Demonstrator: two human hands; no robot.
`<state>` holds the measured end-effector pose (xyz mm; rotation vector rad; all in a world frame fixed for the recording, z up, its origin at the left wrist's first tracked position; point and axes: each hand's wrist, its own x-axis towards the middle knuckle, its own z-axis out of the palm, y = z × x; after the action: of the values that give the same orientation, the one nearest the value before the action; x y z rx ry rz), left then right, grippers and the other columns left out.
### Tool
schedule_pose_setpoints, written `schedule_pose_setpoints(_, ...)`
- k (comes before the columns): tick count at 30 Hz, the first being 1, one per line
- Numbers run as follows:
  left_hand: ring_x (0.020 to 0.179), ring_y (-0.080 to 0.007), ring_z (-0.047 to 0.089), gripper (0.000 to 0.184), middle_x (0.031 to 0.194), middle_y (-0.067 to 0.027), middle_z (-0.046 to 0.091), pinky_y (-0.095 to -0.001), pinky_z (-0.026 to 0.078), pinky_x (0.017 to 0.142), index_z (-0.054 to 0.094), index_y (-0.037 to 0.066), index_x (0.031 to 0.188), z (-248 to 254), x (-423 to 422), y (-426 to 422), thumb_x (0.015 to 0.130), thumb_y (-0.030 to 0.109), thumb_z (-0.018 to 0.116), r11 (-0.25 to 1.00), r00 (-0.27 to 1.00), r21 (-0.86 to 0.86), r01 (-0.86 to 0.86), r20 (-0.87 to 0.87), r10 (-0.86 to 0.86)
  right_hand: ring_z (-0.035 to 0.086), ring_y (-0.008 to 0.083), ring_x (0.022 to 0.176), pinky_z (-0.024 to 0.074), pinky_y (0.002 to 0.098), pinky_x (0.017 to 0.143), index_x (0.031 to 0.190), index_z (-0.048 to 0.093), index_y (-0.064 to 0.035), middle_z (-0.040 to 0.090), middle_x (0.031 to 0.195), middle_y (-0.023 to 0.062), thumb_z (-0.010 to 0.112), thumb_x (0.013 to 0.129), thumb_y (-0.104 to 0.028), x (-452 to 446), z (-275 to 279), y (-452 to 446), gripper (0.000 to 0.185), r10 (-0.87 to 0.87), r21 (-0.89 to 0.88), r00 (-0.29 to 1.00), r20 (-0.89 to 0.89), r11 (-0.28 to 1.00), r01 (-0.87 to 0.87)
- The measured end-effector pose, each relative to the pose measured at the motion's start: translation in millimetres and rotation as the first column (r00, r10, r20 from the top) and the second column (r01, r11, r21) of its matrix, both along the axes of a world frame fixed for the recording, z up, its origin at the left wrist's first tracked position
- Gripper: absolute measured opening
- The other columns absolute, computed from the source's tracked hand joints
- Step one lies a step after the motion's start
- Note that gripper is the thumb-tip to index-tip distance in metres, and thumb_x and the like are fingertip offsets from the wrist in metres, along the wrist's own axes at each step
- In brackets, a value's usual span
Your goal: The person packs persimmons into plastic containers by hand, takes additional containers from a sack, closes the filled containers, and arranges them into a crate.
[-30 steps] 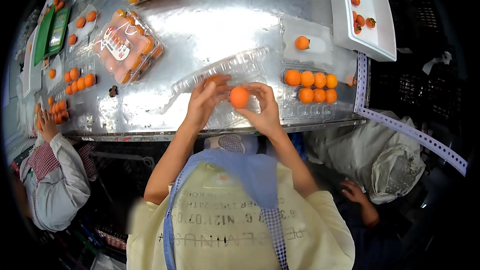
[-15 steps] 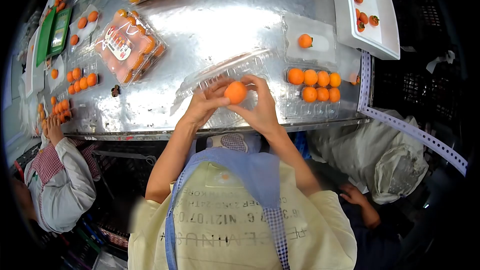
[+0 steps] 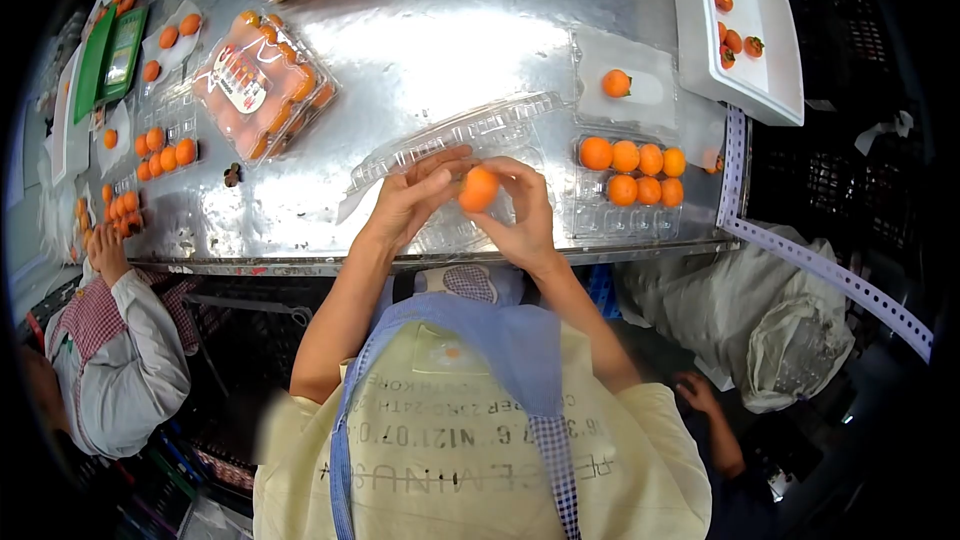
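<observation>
My right hand grips a round orange persimmon between thumb and fingers, just above the table's near edge. Close on its left is my left hand, fingers stretched toward the fruit and apart from each other; whether a fingertip touches it is hard to see. Beneath and behind both hands lies a clear plastic clamshell pack with its lid raised. To the right, another clear tray holds several persimmons in two rows. A single persimmon with a green calyx rests on the white pad in that tray's lid.
A white foam box with several persimmons stands at the back right. Filled, closed packs sit left and far left. A green scale is further left. A co-worker's hand is at fruit on the left edge. A perforated strip runs along the right.
The left thumb has drawn back from the persimmon, and the fruit has shifted slightly right in my right hand. The view has moved a little.
</observation>
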<state>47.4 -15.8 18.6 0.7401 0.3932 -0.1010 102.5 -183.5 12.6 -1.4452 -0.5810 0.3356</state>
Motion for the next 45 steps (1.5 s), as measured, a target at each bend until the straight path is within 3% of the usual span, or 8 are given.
schedule_pose_setpoints(6, 0.114, -0.0318, 0.051, 0.062, 0.121, -0.024, 0.051, -0.0461, 0.043, 0.098, 0.04, -0.008, 0.129, -1.2, 5.3, 10.7, 0.091, 0.04, 0.052, 0.993, 0.993, 0.061, -0.101, -0.062, 0.105, 0.055, 0.0213, 0.105, 0.0438, 0.0336, 0.092, 0.122, 0.038, -0.0017, 0.055, 0.112, 0.0168, 0.067, 0.076, 0.004, 17.7, 4.2, -59.3, 0.055, -0.117, 0.195, 0.71, -0.695, 0.919, 0.342)
schedule_pose_setpoints(13, 0.105, -0.0263, 0.056, 0.056, 0.119, -0.0205, 0.052, -0.0383, 0.05, 0.09, 0.041, -0.007, 0.128, 3.1, 5.8, 32.0, 0.095, 0.038, 0.045, 0.976, 0.977, 0.159, -0.15, -0.13, 0.171, 0.06, 0.0206, 0.093, 0.0483, 0.0311, 0.082, 0.121, 0.04, -0.0006, 0.059, 0.106, 0.0155, 0.078, 0.07, -0.013, 11.6, -6.7, -148.5, 0.065, -0.507, -0.422, 0.857, -0.093, 0.8, 0.427)
schedule_pose_setpoints(20, 0.1, -0.0239, 0.058, 0.051, 0.114, -0.0189, 0.054, -0.0368, 0.05, 0.087, 0.042, -0.006, 0.127, -0.8, 6.7, 37.3, 0.095, 0.035, 0.046, 0.954, 0.963, 0.223, -0.199, -0.135, 0.233, 0.057, 0.0296, 0.089, 0.0431, 0.0378, 0.082, 0.107, 0.053, -0.0009, 0.061, 0.097, 0.0127, 0.08, 0.065, -0.026, -5.8, -13.6, -157.0, 0.056, -0.152, -0.684, 0.821, 0.55, 0.483, 0.547)
schedule_pose_setpoints(30, 0.092, -0.0195, 0.06, 0.042, 0.114, -0.0143, 0.055, -0.0316, 0.051, 0.08, 0.046, 0.0, 0.126, -1.5, 0.1, 41.6, 0.091, 0.022, 0.055, 0.851, 0.947, 0.484, -0.205, -0.119, 0.297, 0.054, 0.0301, 0.087, 0.0395, 0.0393, 0.081, 0.107, 0.055, -0.0012, 0.059, 0.095, 0.013, 0.081, 0.062, -0.036, -7.2, -23.8, -138.9, 0.062, -0.171, -0.666, 0.73, 0.662, 0.313, 0.678)
schedule_pose_setpoints(34, 0.09, -0.0178, 0.06, 0.033, 0.109, -0.011, 0.057, -0.0289, 0.052, 0.076, 0.051, 0.001, 0.12, 8.4, -3.2, 39.7, 0.088, 0.009, 0.057, 0.599, 0.96, 0.775, -0.202, 0.036, 0.277, 0.053, 0.0321, 0.09, 0.0387, 0.0403, 0.083, 0.106, 0.055, -0.0017, 0.055, 0.104, 0.0138, 0.081, 0.063, -0.033, 1.3, -1.6, -102.6, 0.059, -0.201, -0.532, 0.66, 0.724, 0.447, 0.719)
schedule_pose_setpoints(37, 0.094, -0.0213, 0.059, 0.032, 0.109, -0.0092, 0.059, -0.0311, 0.05, 0.08, 0.059, 0.005, 0.11, 15.1, -5.2, 41.1, 0.079, 0.001, 0.065, 0.042, 0.953, 0.959, -0.279, 0.271, 0.137, 0.053, 0.0315, 0.093, 0.0381, 0.0424, 0.088, 0.102, 0.056, -0.0026, 0.057, 0.102, 0.0126, 0.076, 0.069, -0.022, 13.7, 14.0, -31.1, 0.044, -0.253, -0.326, 0.72, 0.646, 0.762, 0.56)
schedule_pose_setpoints(40, 0.105, -0.0273, 0.054, 0.034, 0.111, -0.0097, 0.057, -0.0355, 0.044, 0.089, 0.062, 0.007, 0.107, 29.6, 5.5, 61.0, 0.074, 0.003, 0.069, -0.625, 0.921, 0.698, -0.349, 0.38, -0.09, 0.055, 0.0285, 0.095, 0.0398, 0.0436, 0.091, 0.098, 0.057, -0.0031, 0.06, 0.096, 0.0105, 0.069, 0.073, -0.009, 41.2, 36.2, 17.1, 0.028, -0.08, -0.273, 0.611, 0.787, 0.844, 0.462)
schedule_pose_setpoints(45, 0.129, -0.0354, 0.029, 0.083, 0.137, -0.015, 0.033, -0.0468, 0.026, 0.104, 0.04, 0.014, 0.133, 20.4, 26.5, 93.8, 0.061, 0.016, 0.079, -0.552, 0.981, 0.822, -0.141, 0.192, 0.035, 0.056, 0.0247, 0.094, 0.0439, 0.0434, 0.087, 0.094, 0.057, -0.0034, 0.061, 0.092, 0.0087, 0.062, 0.075, -0.001, 58.0, 56.0, 45.3, 0.019, -0.017, -0.243, 0.606, 0.795, 0.907, 0.344)
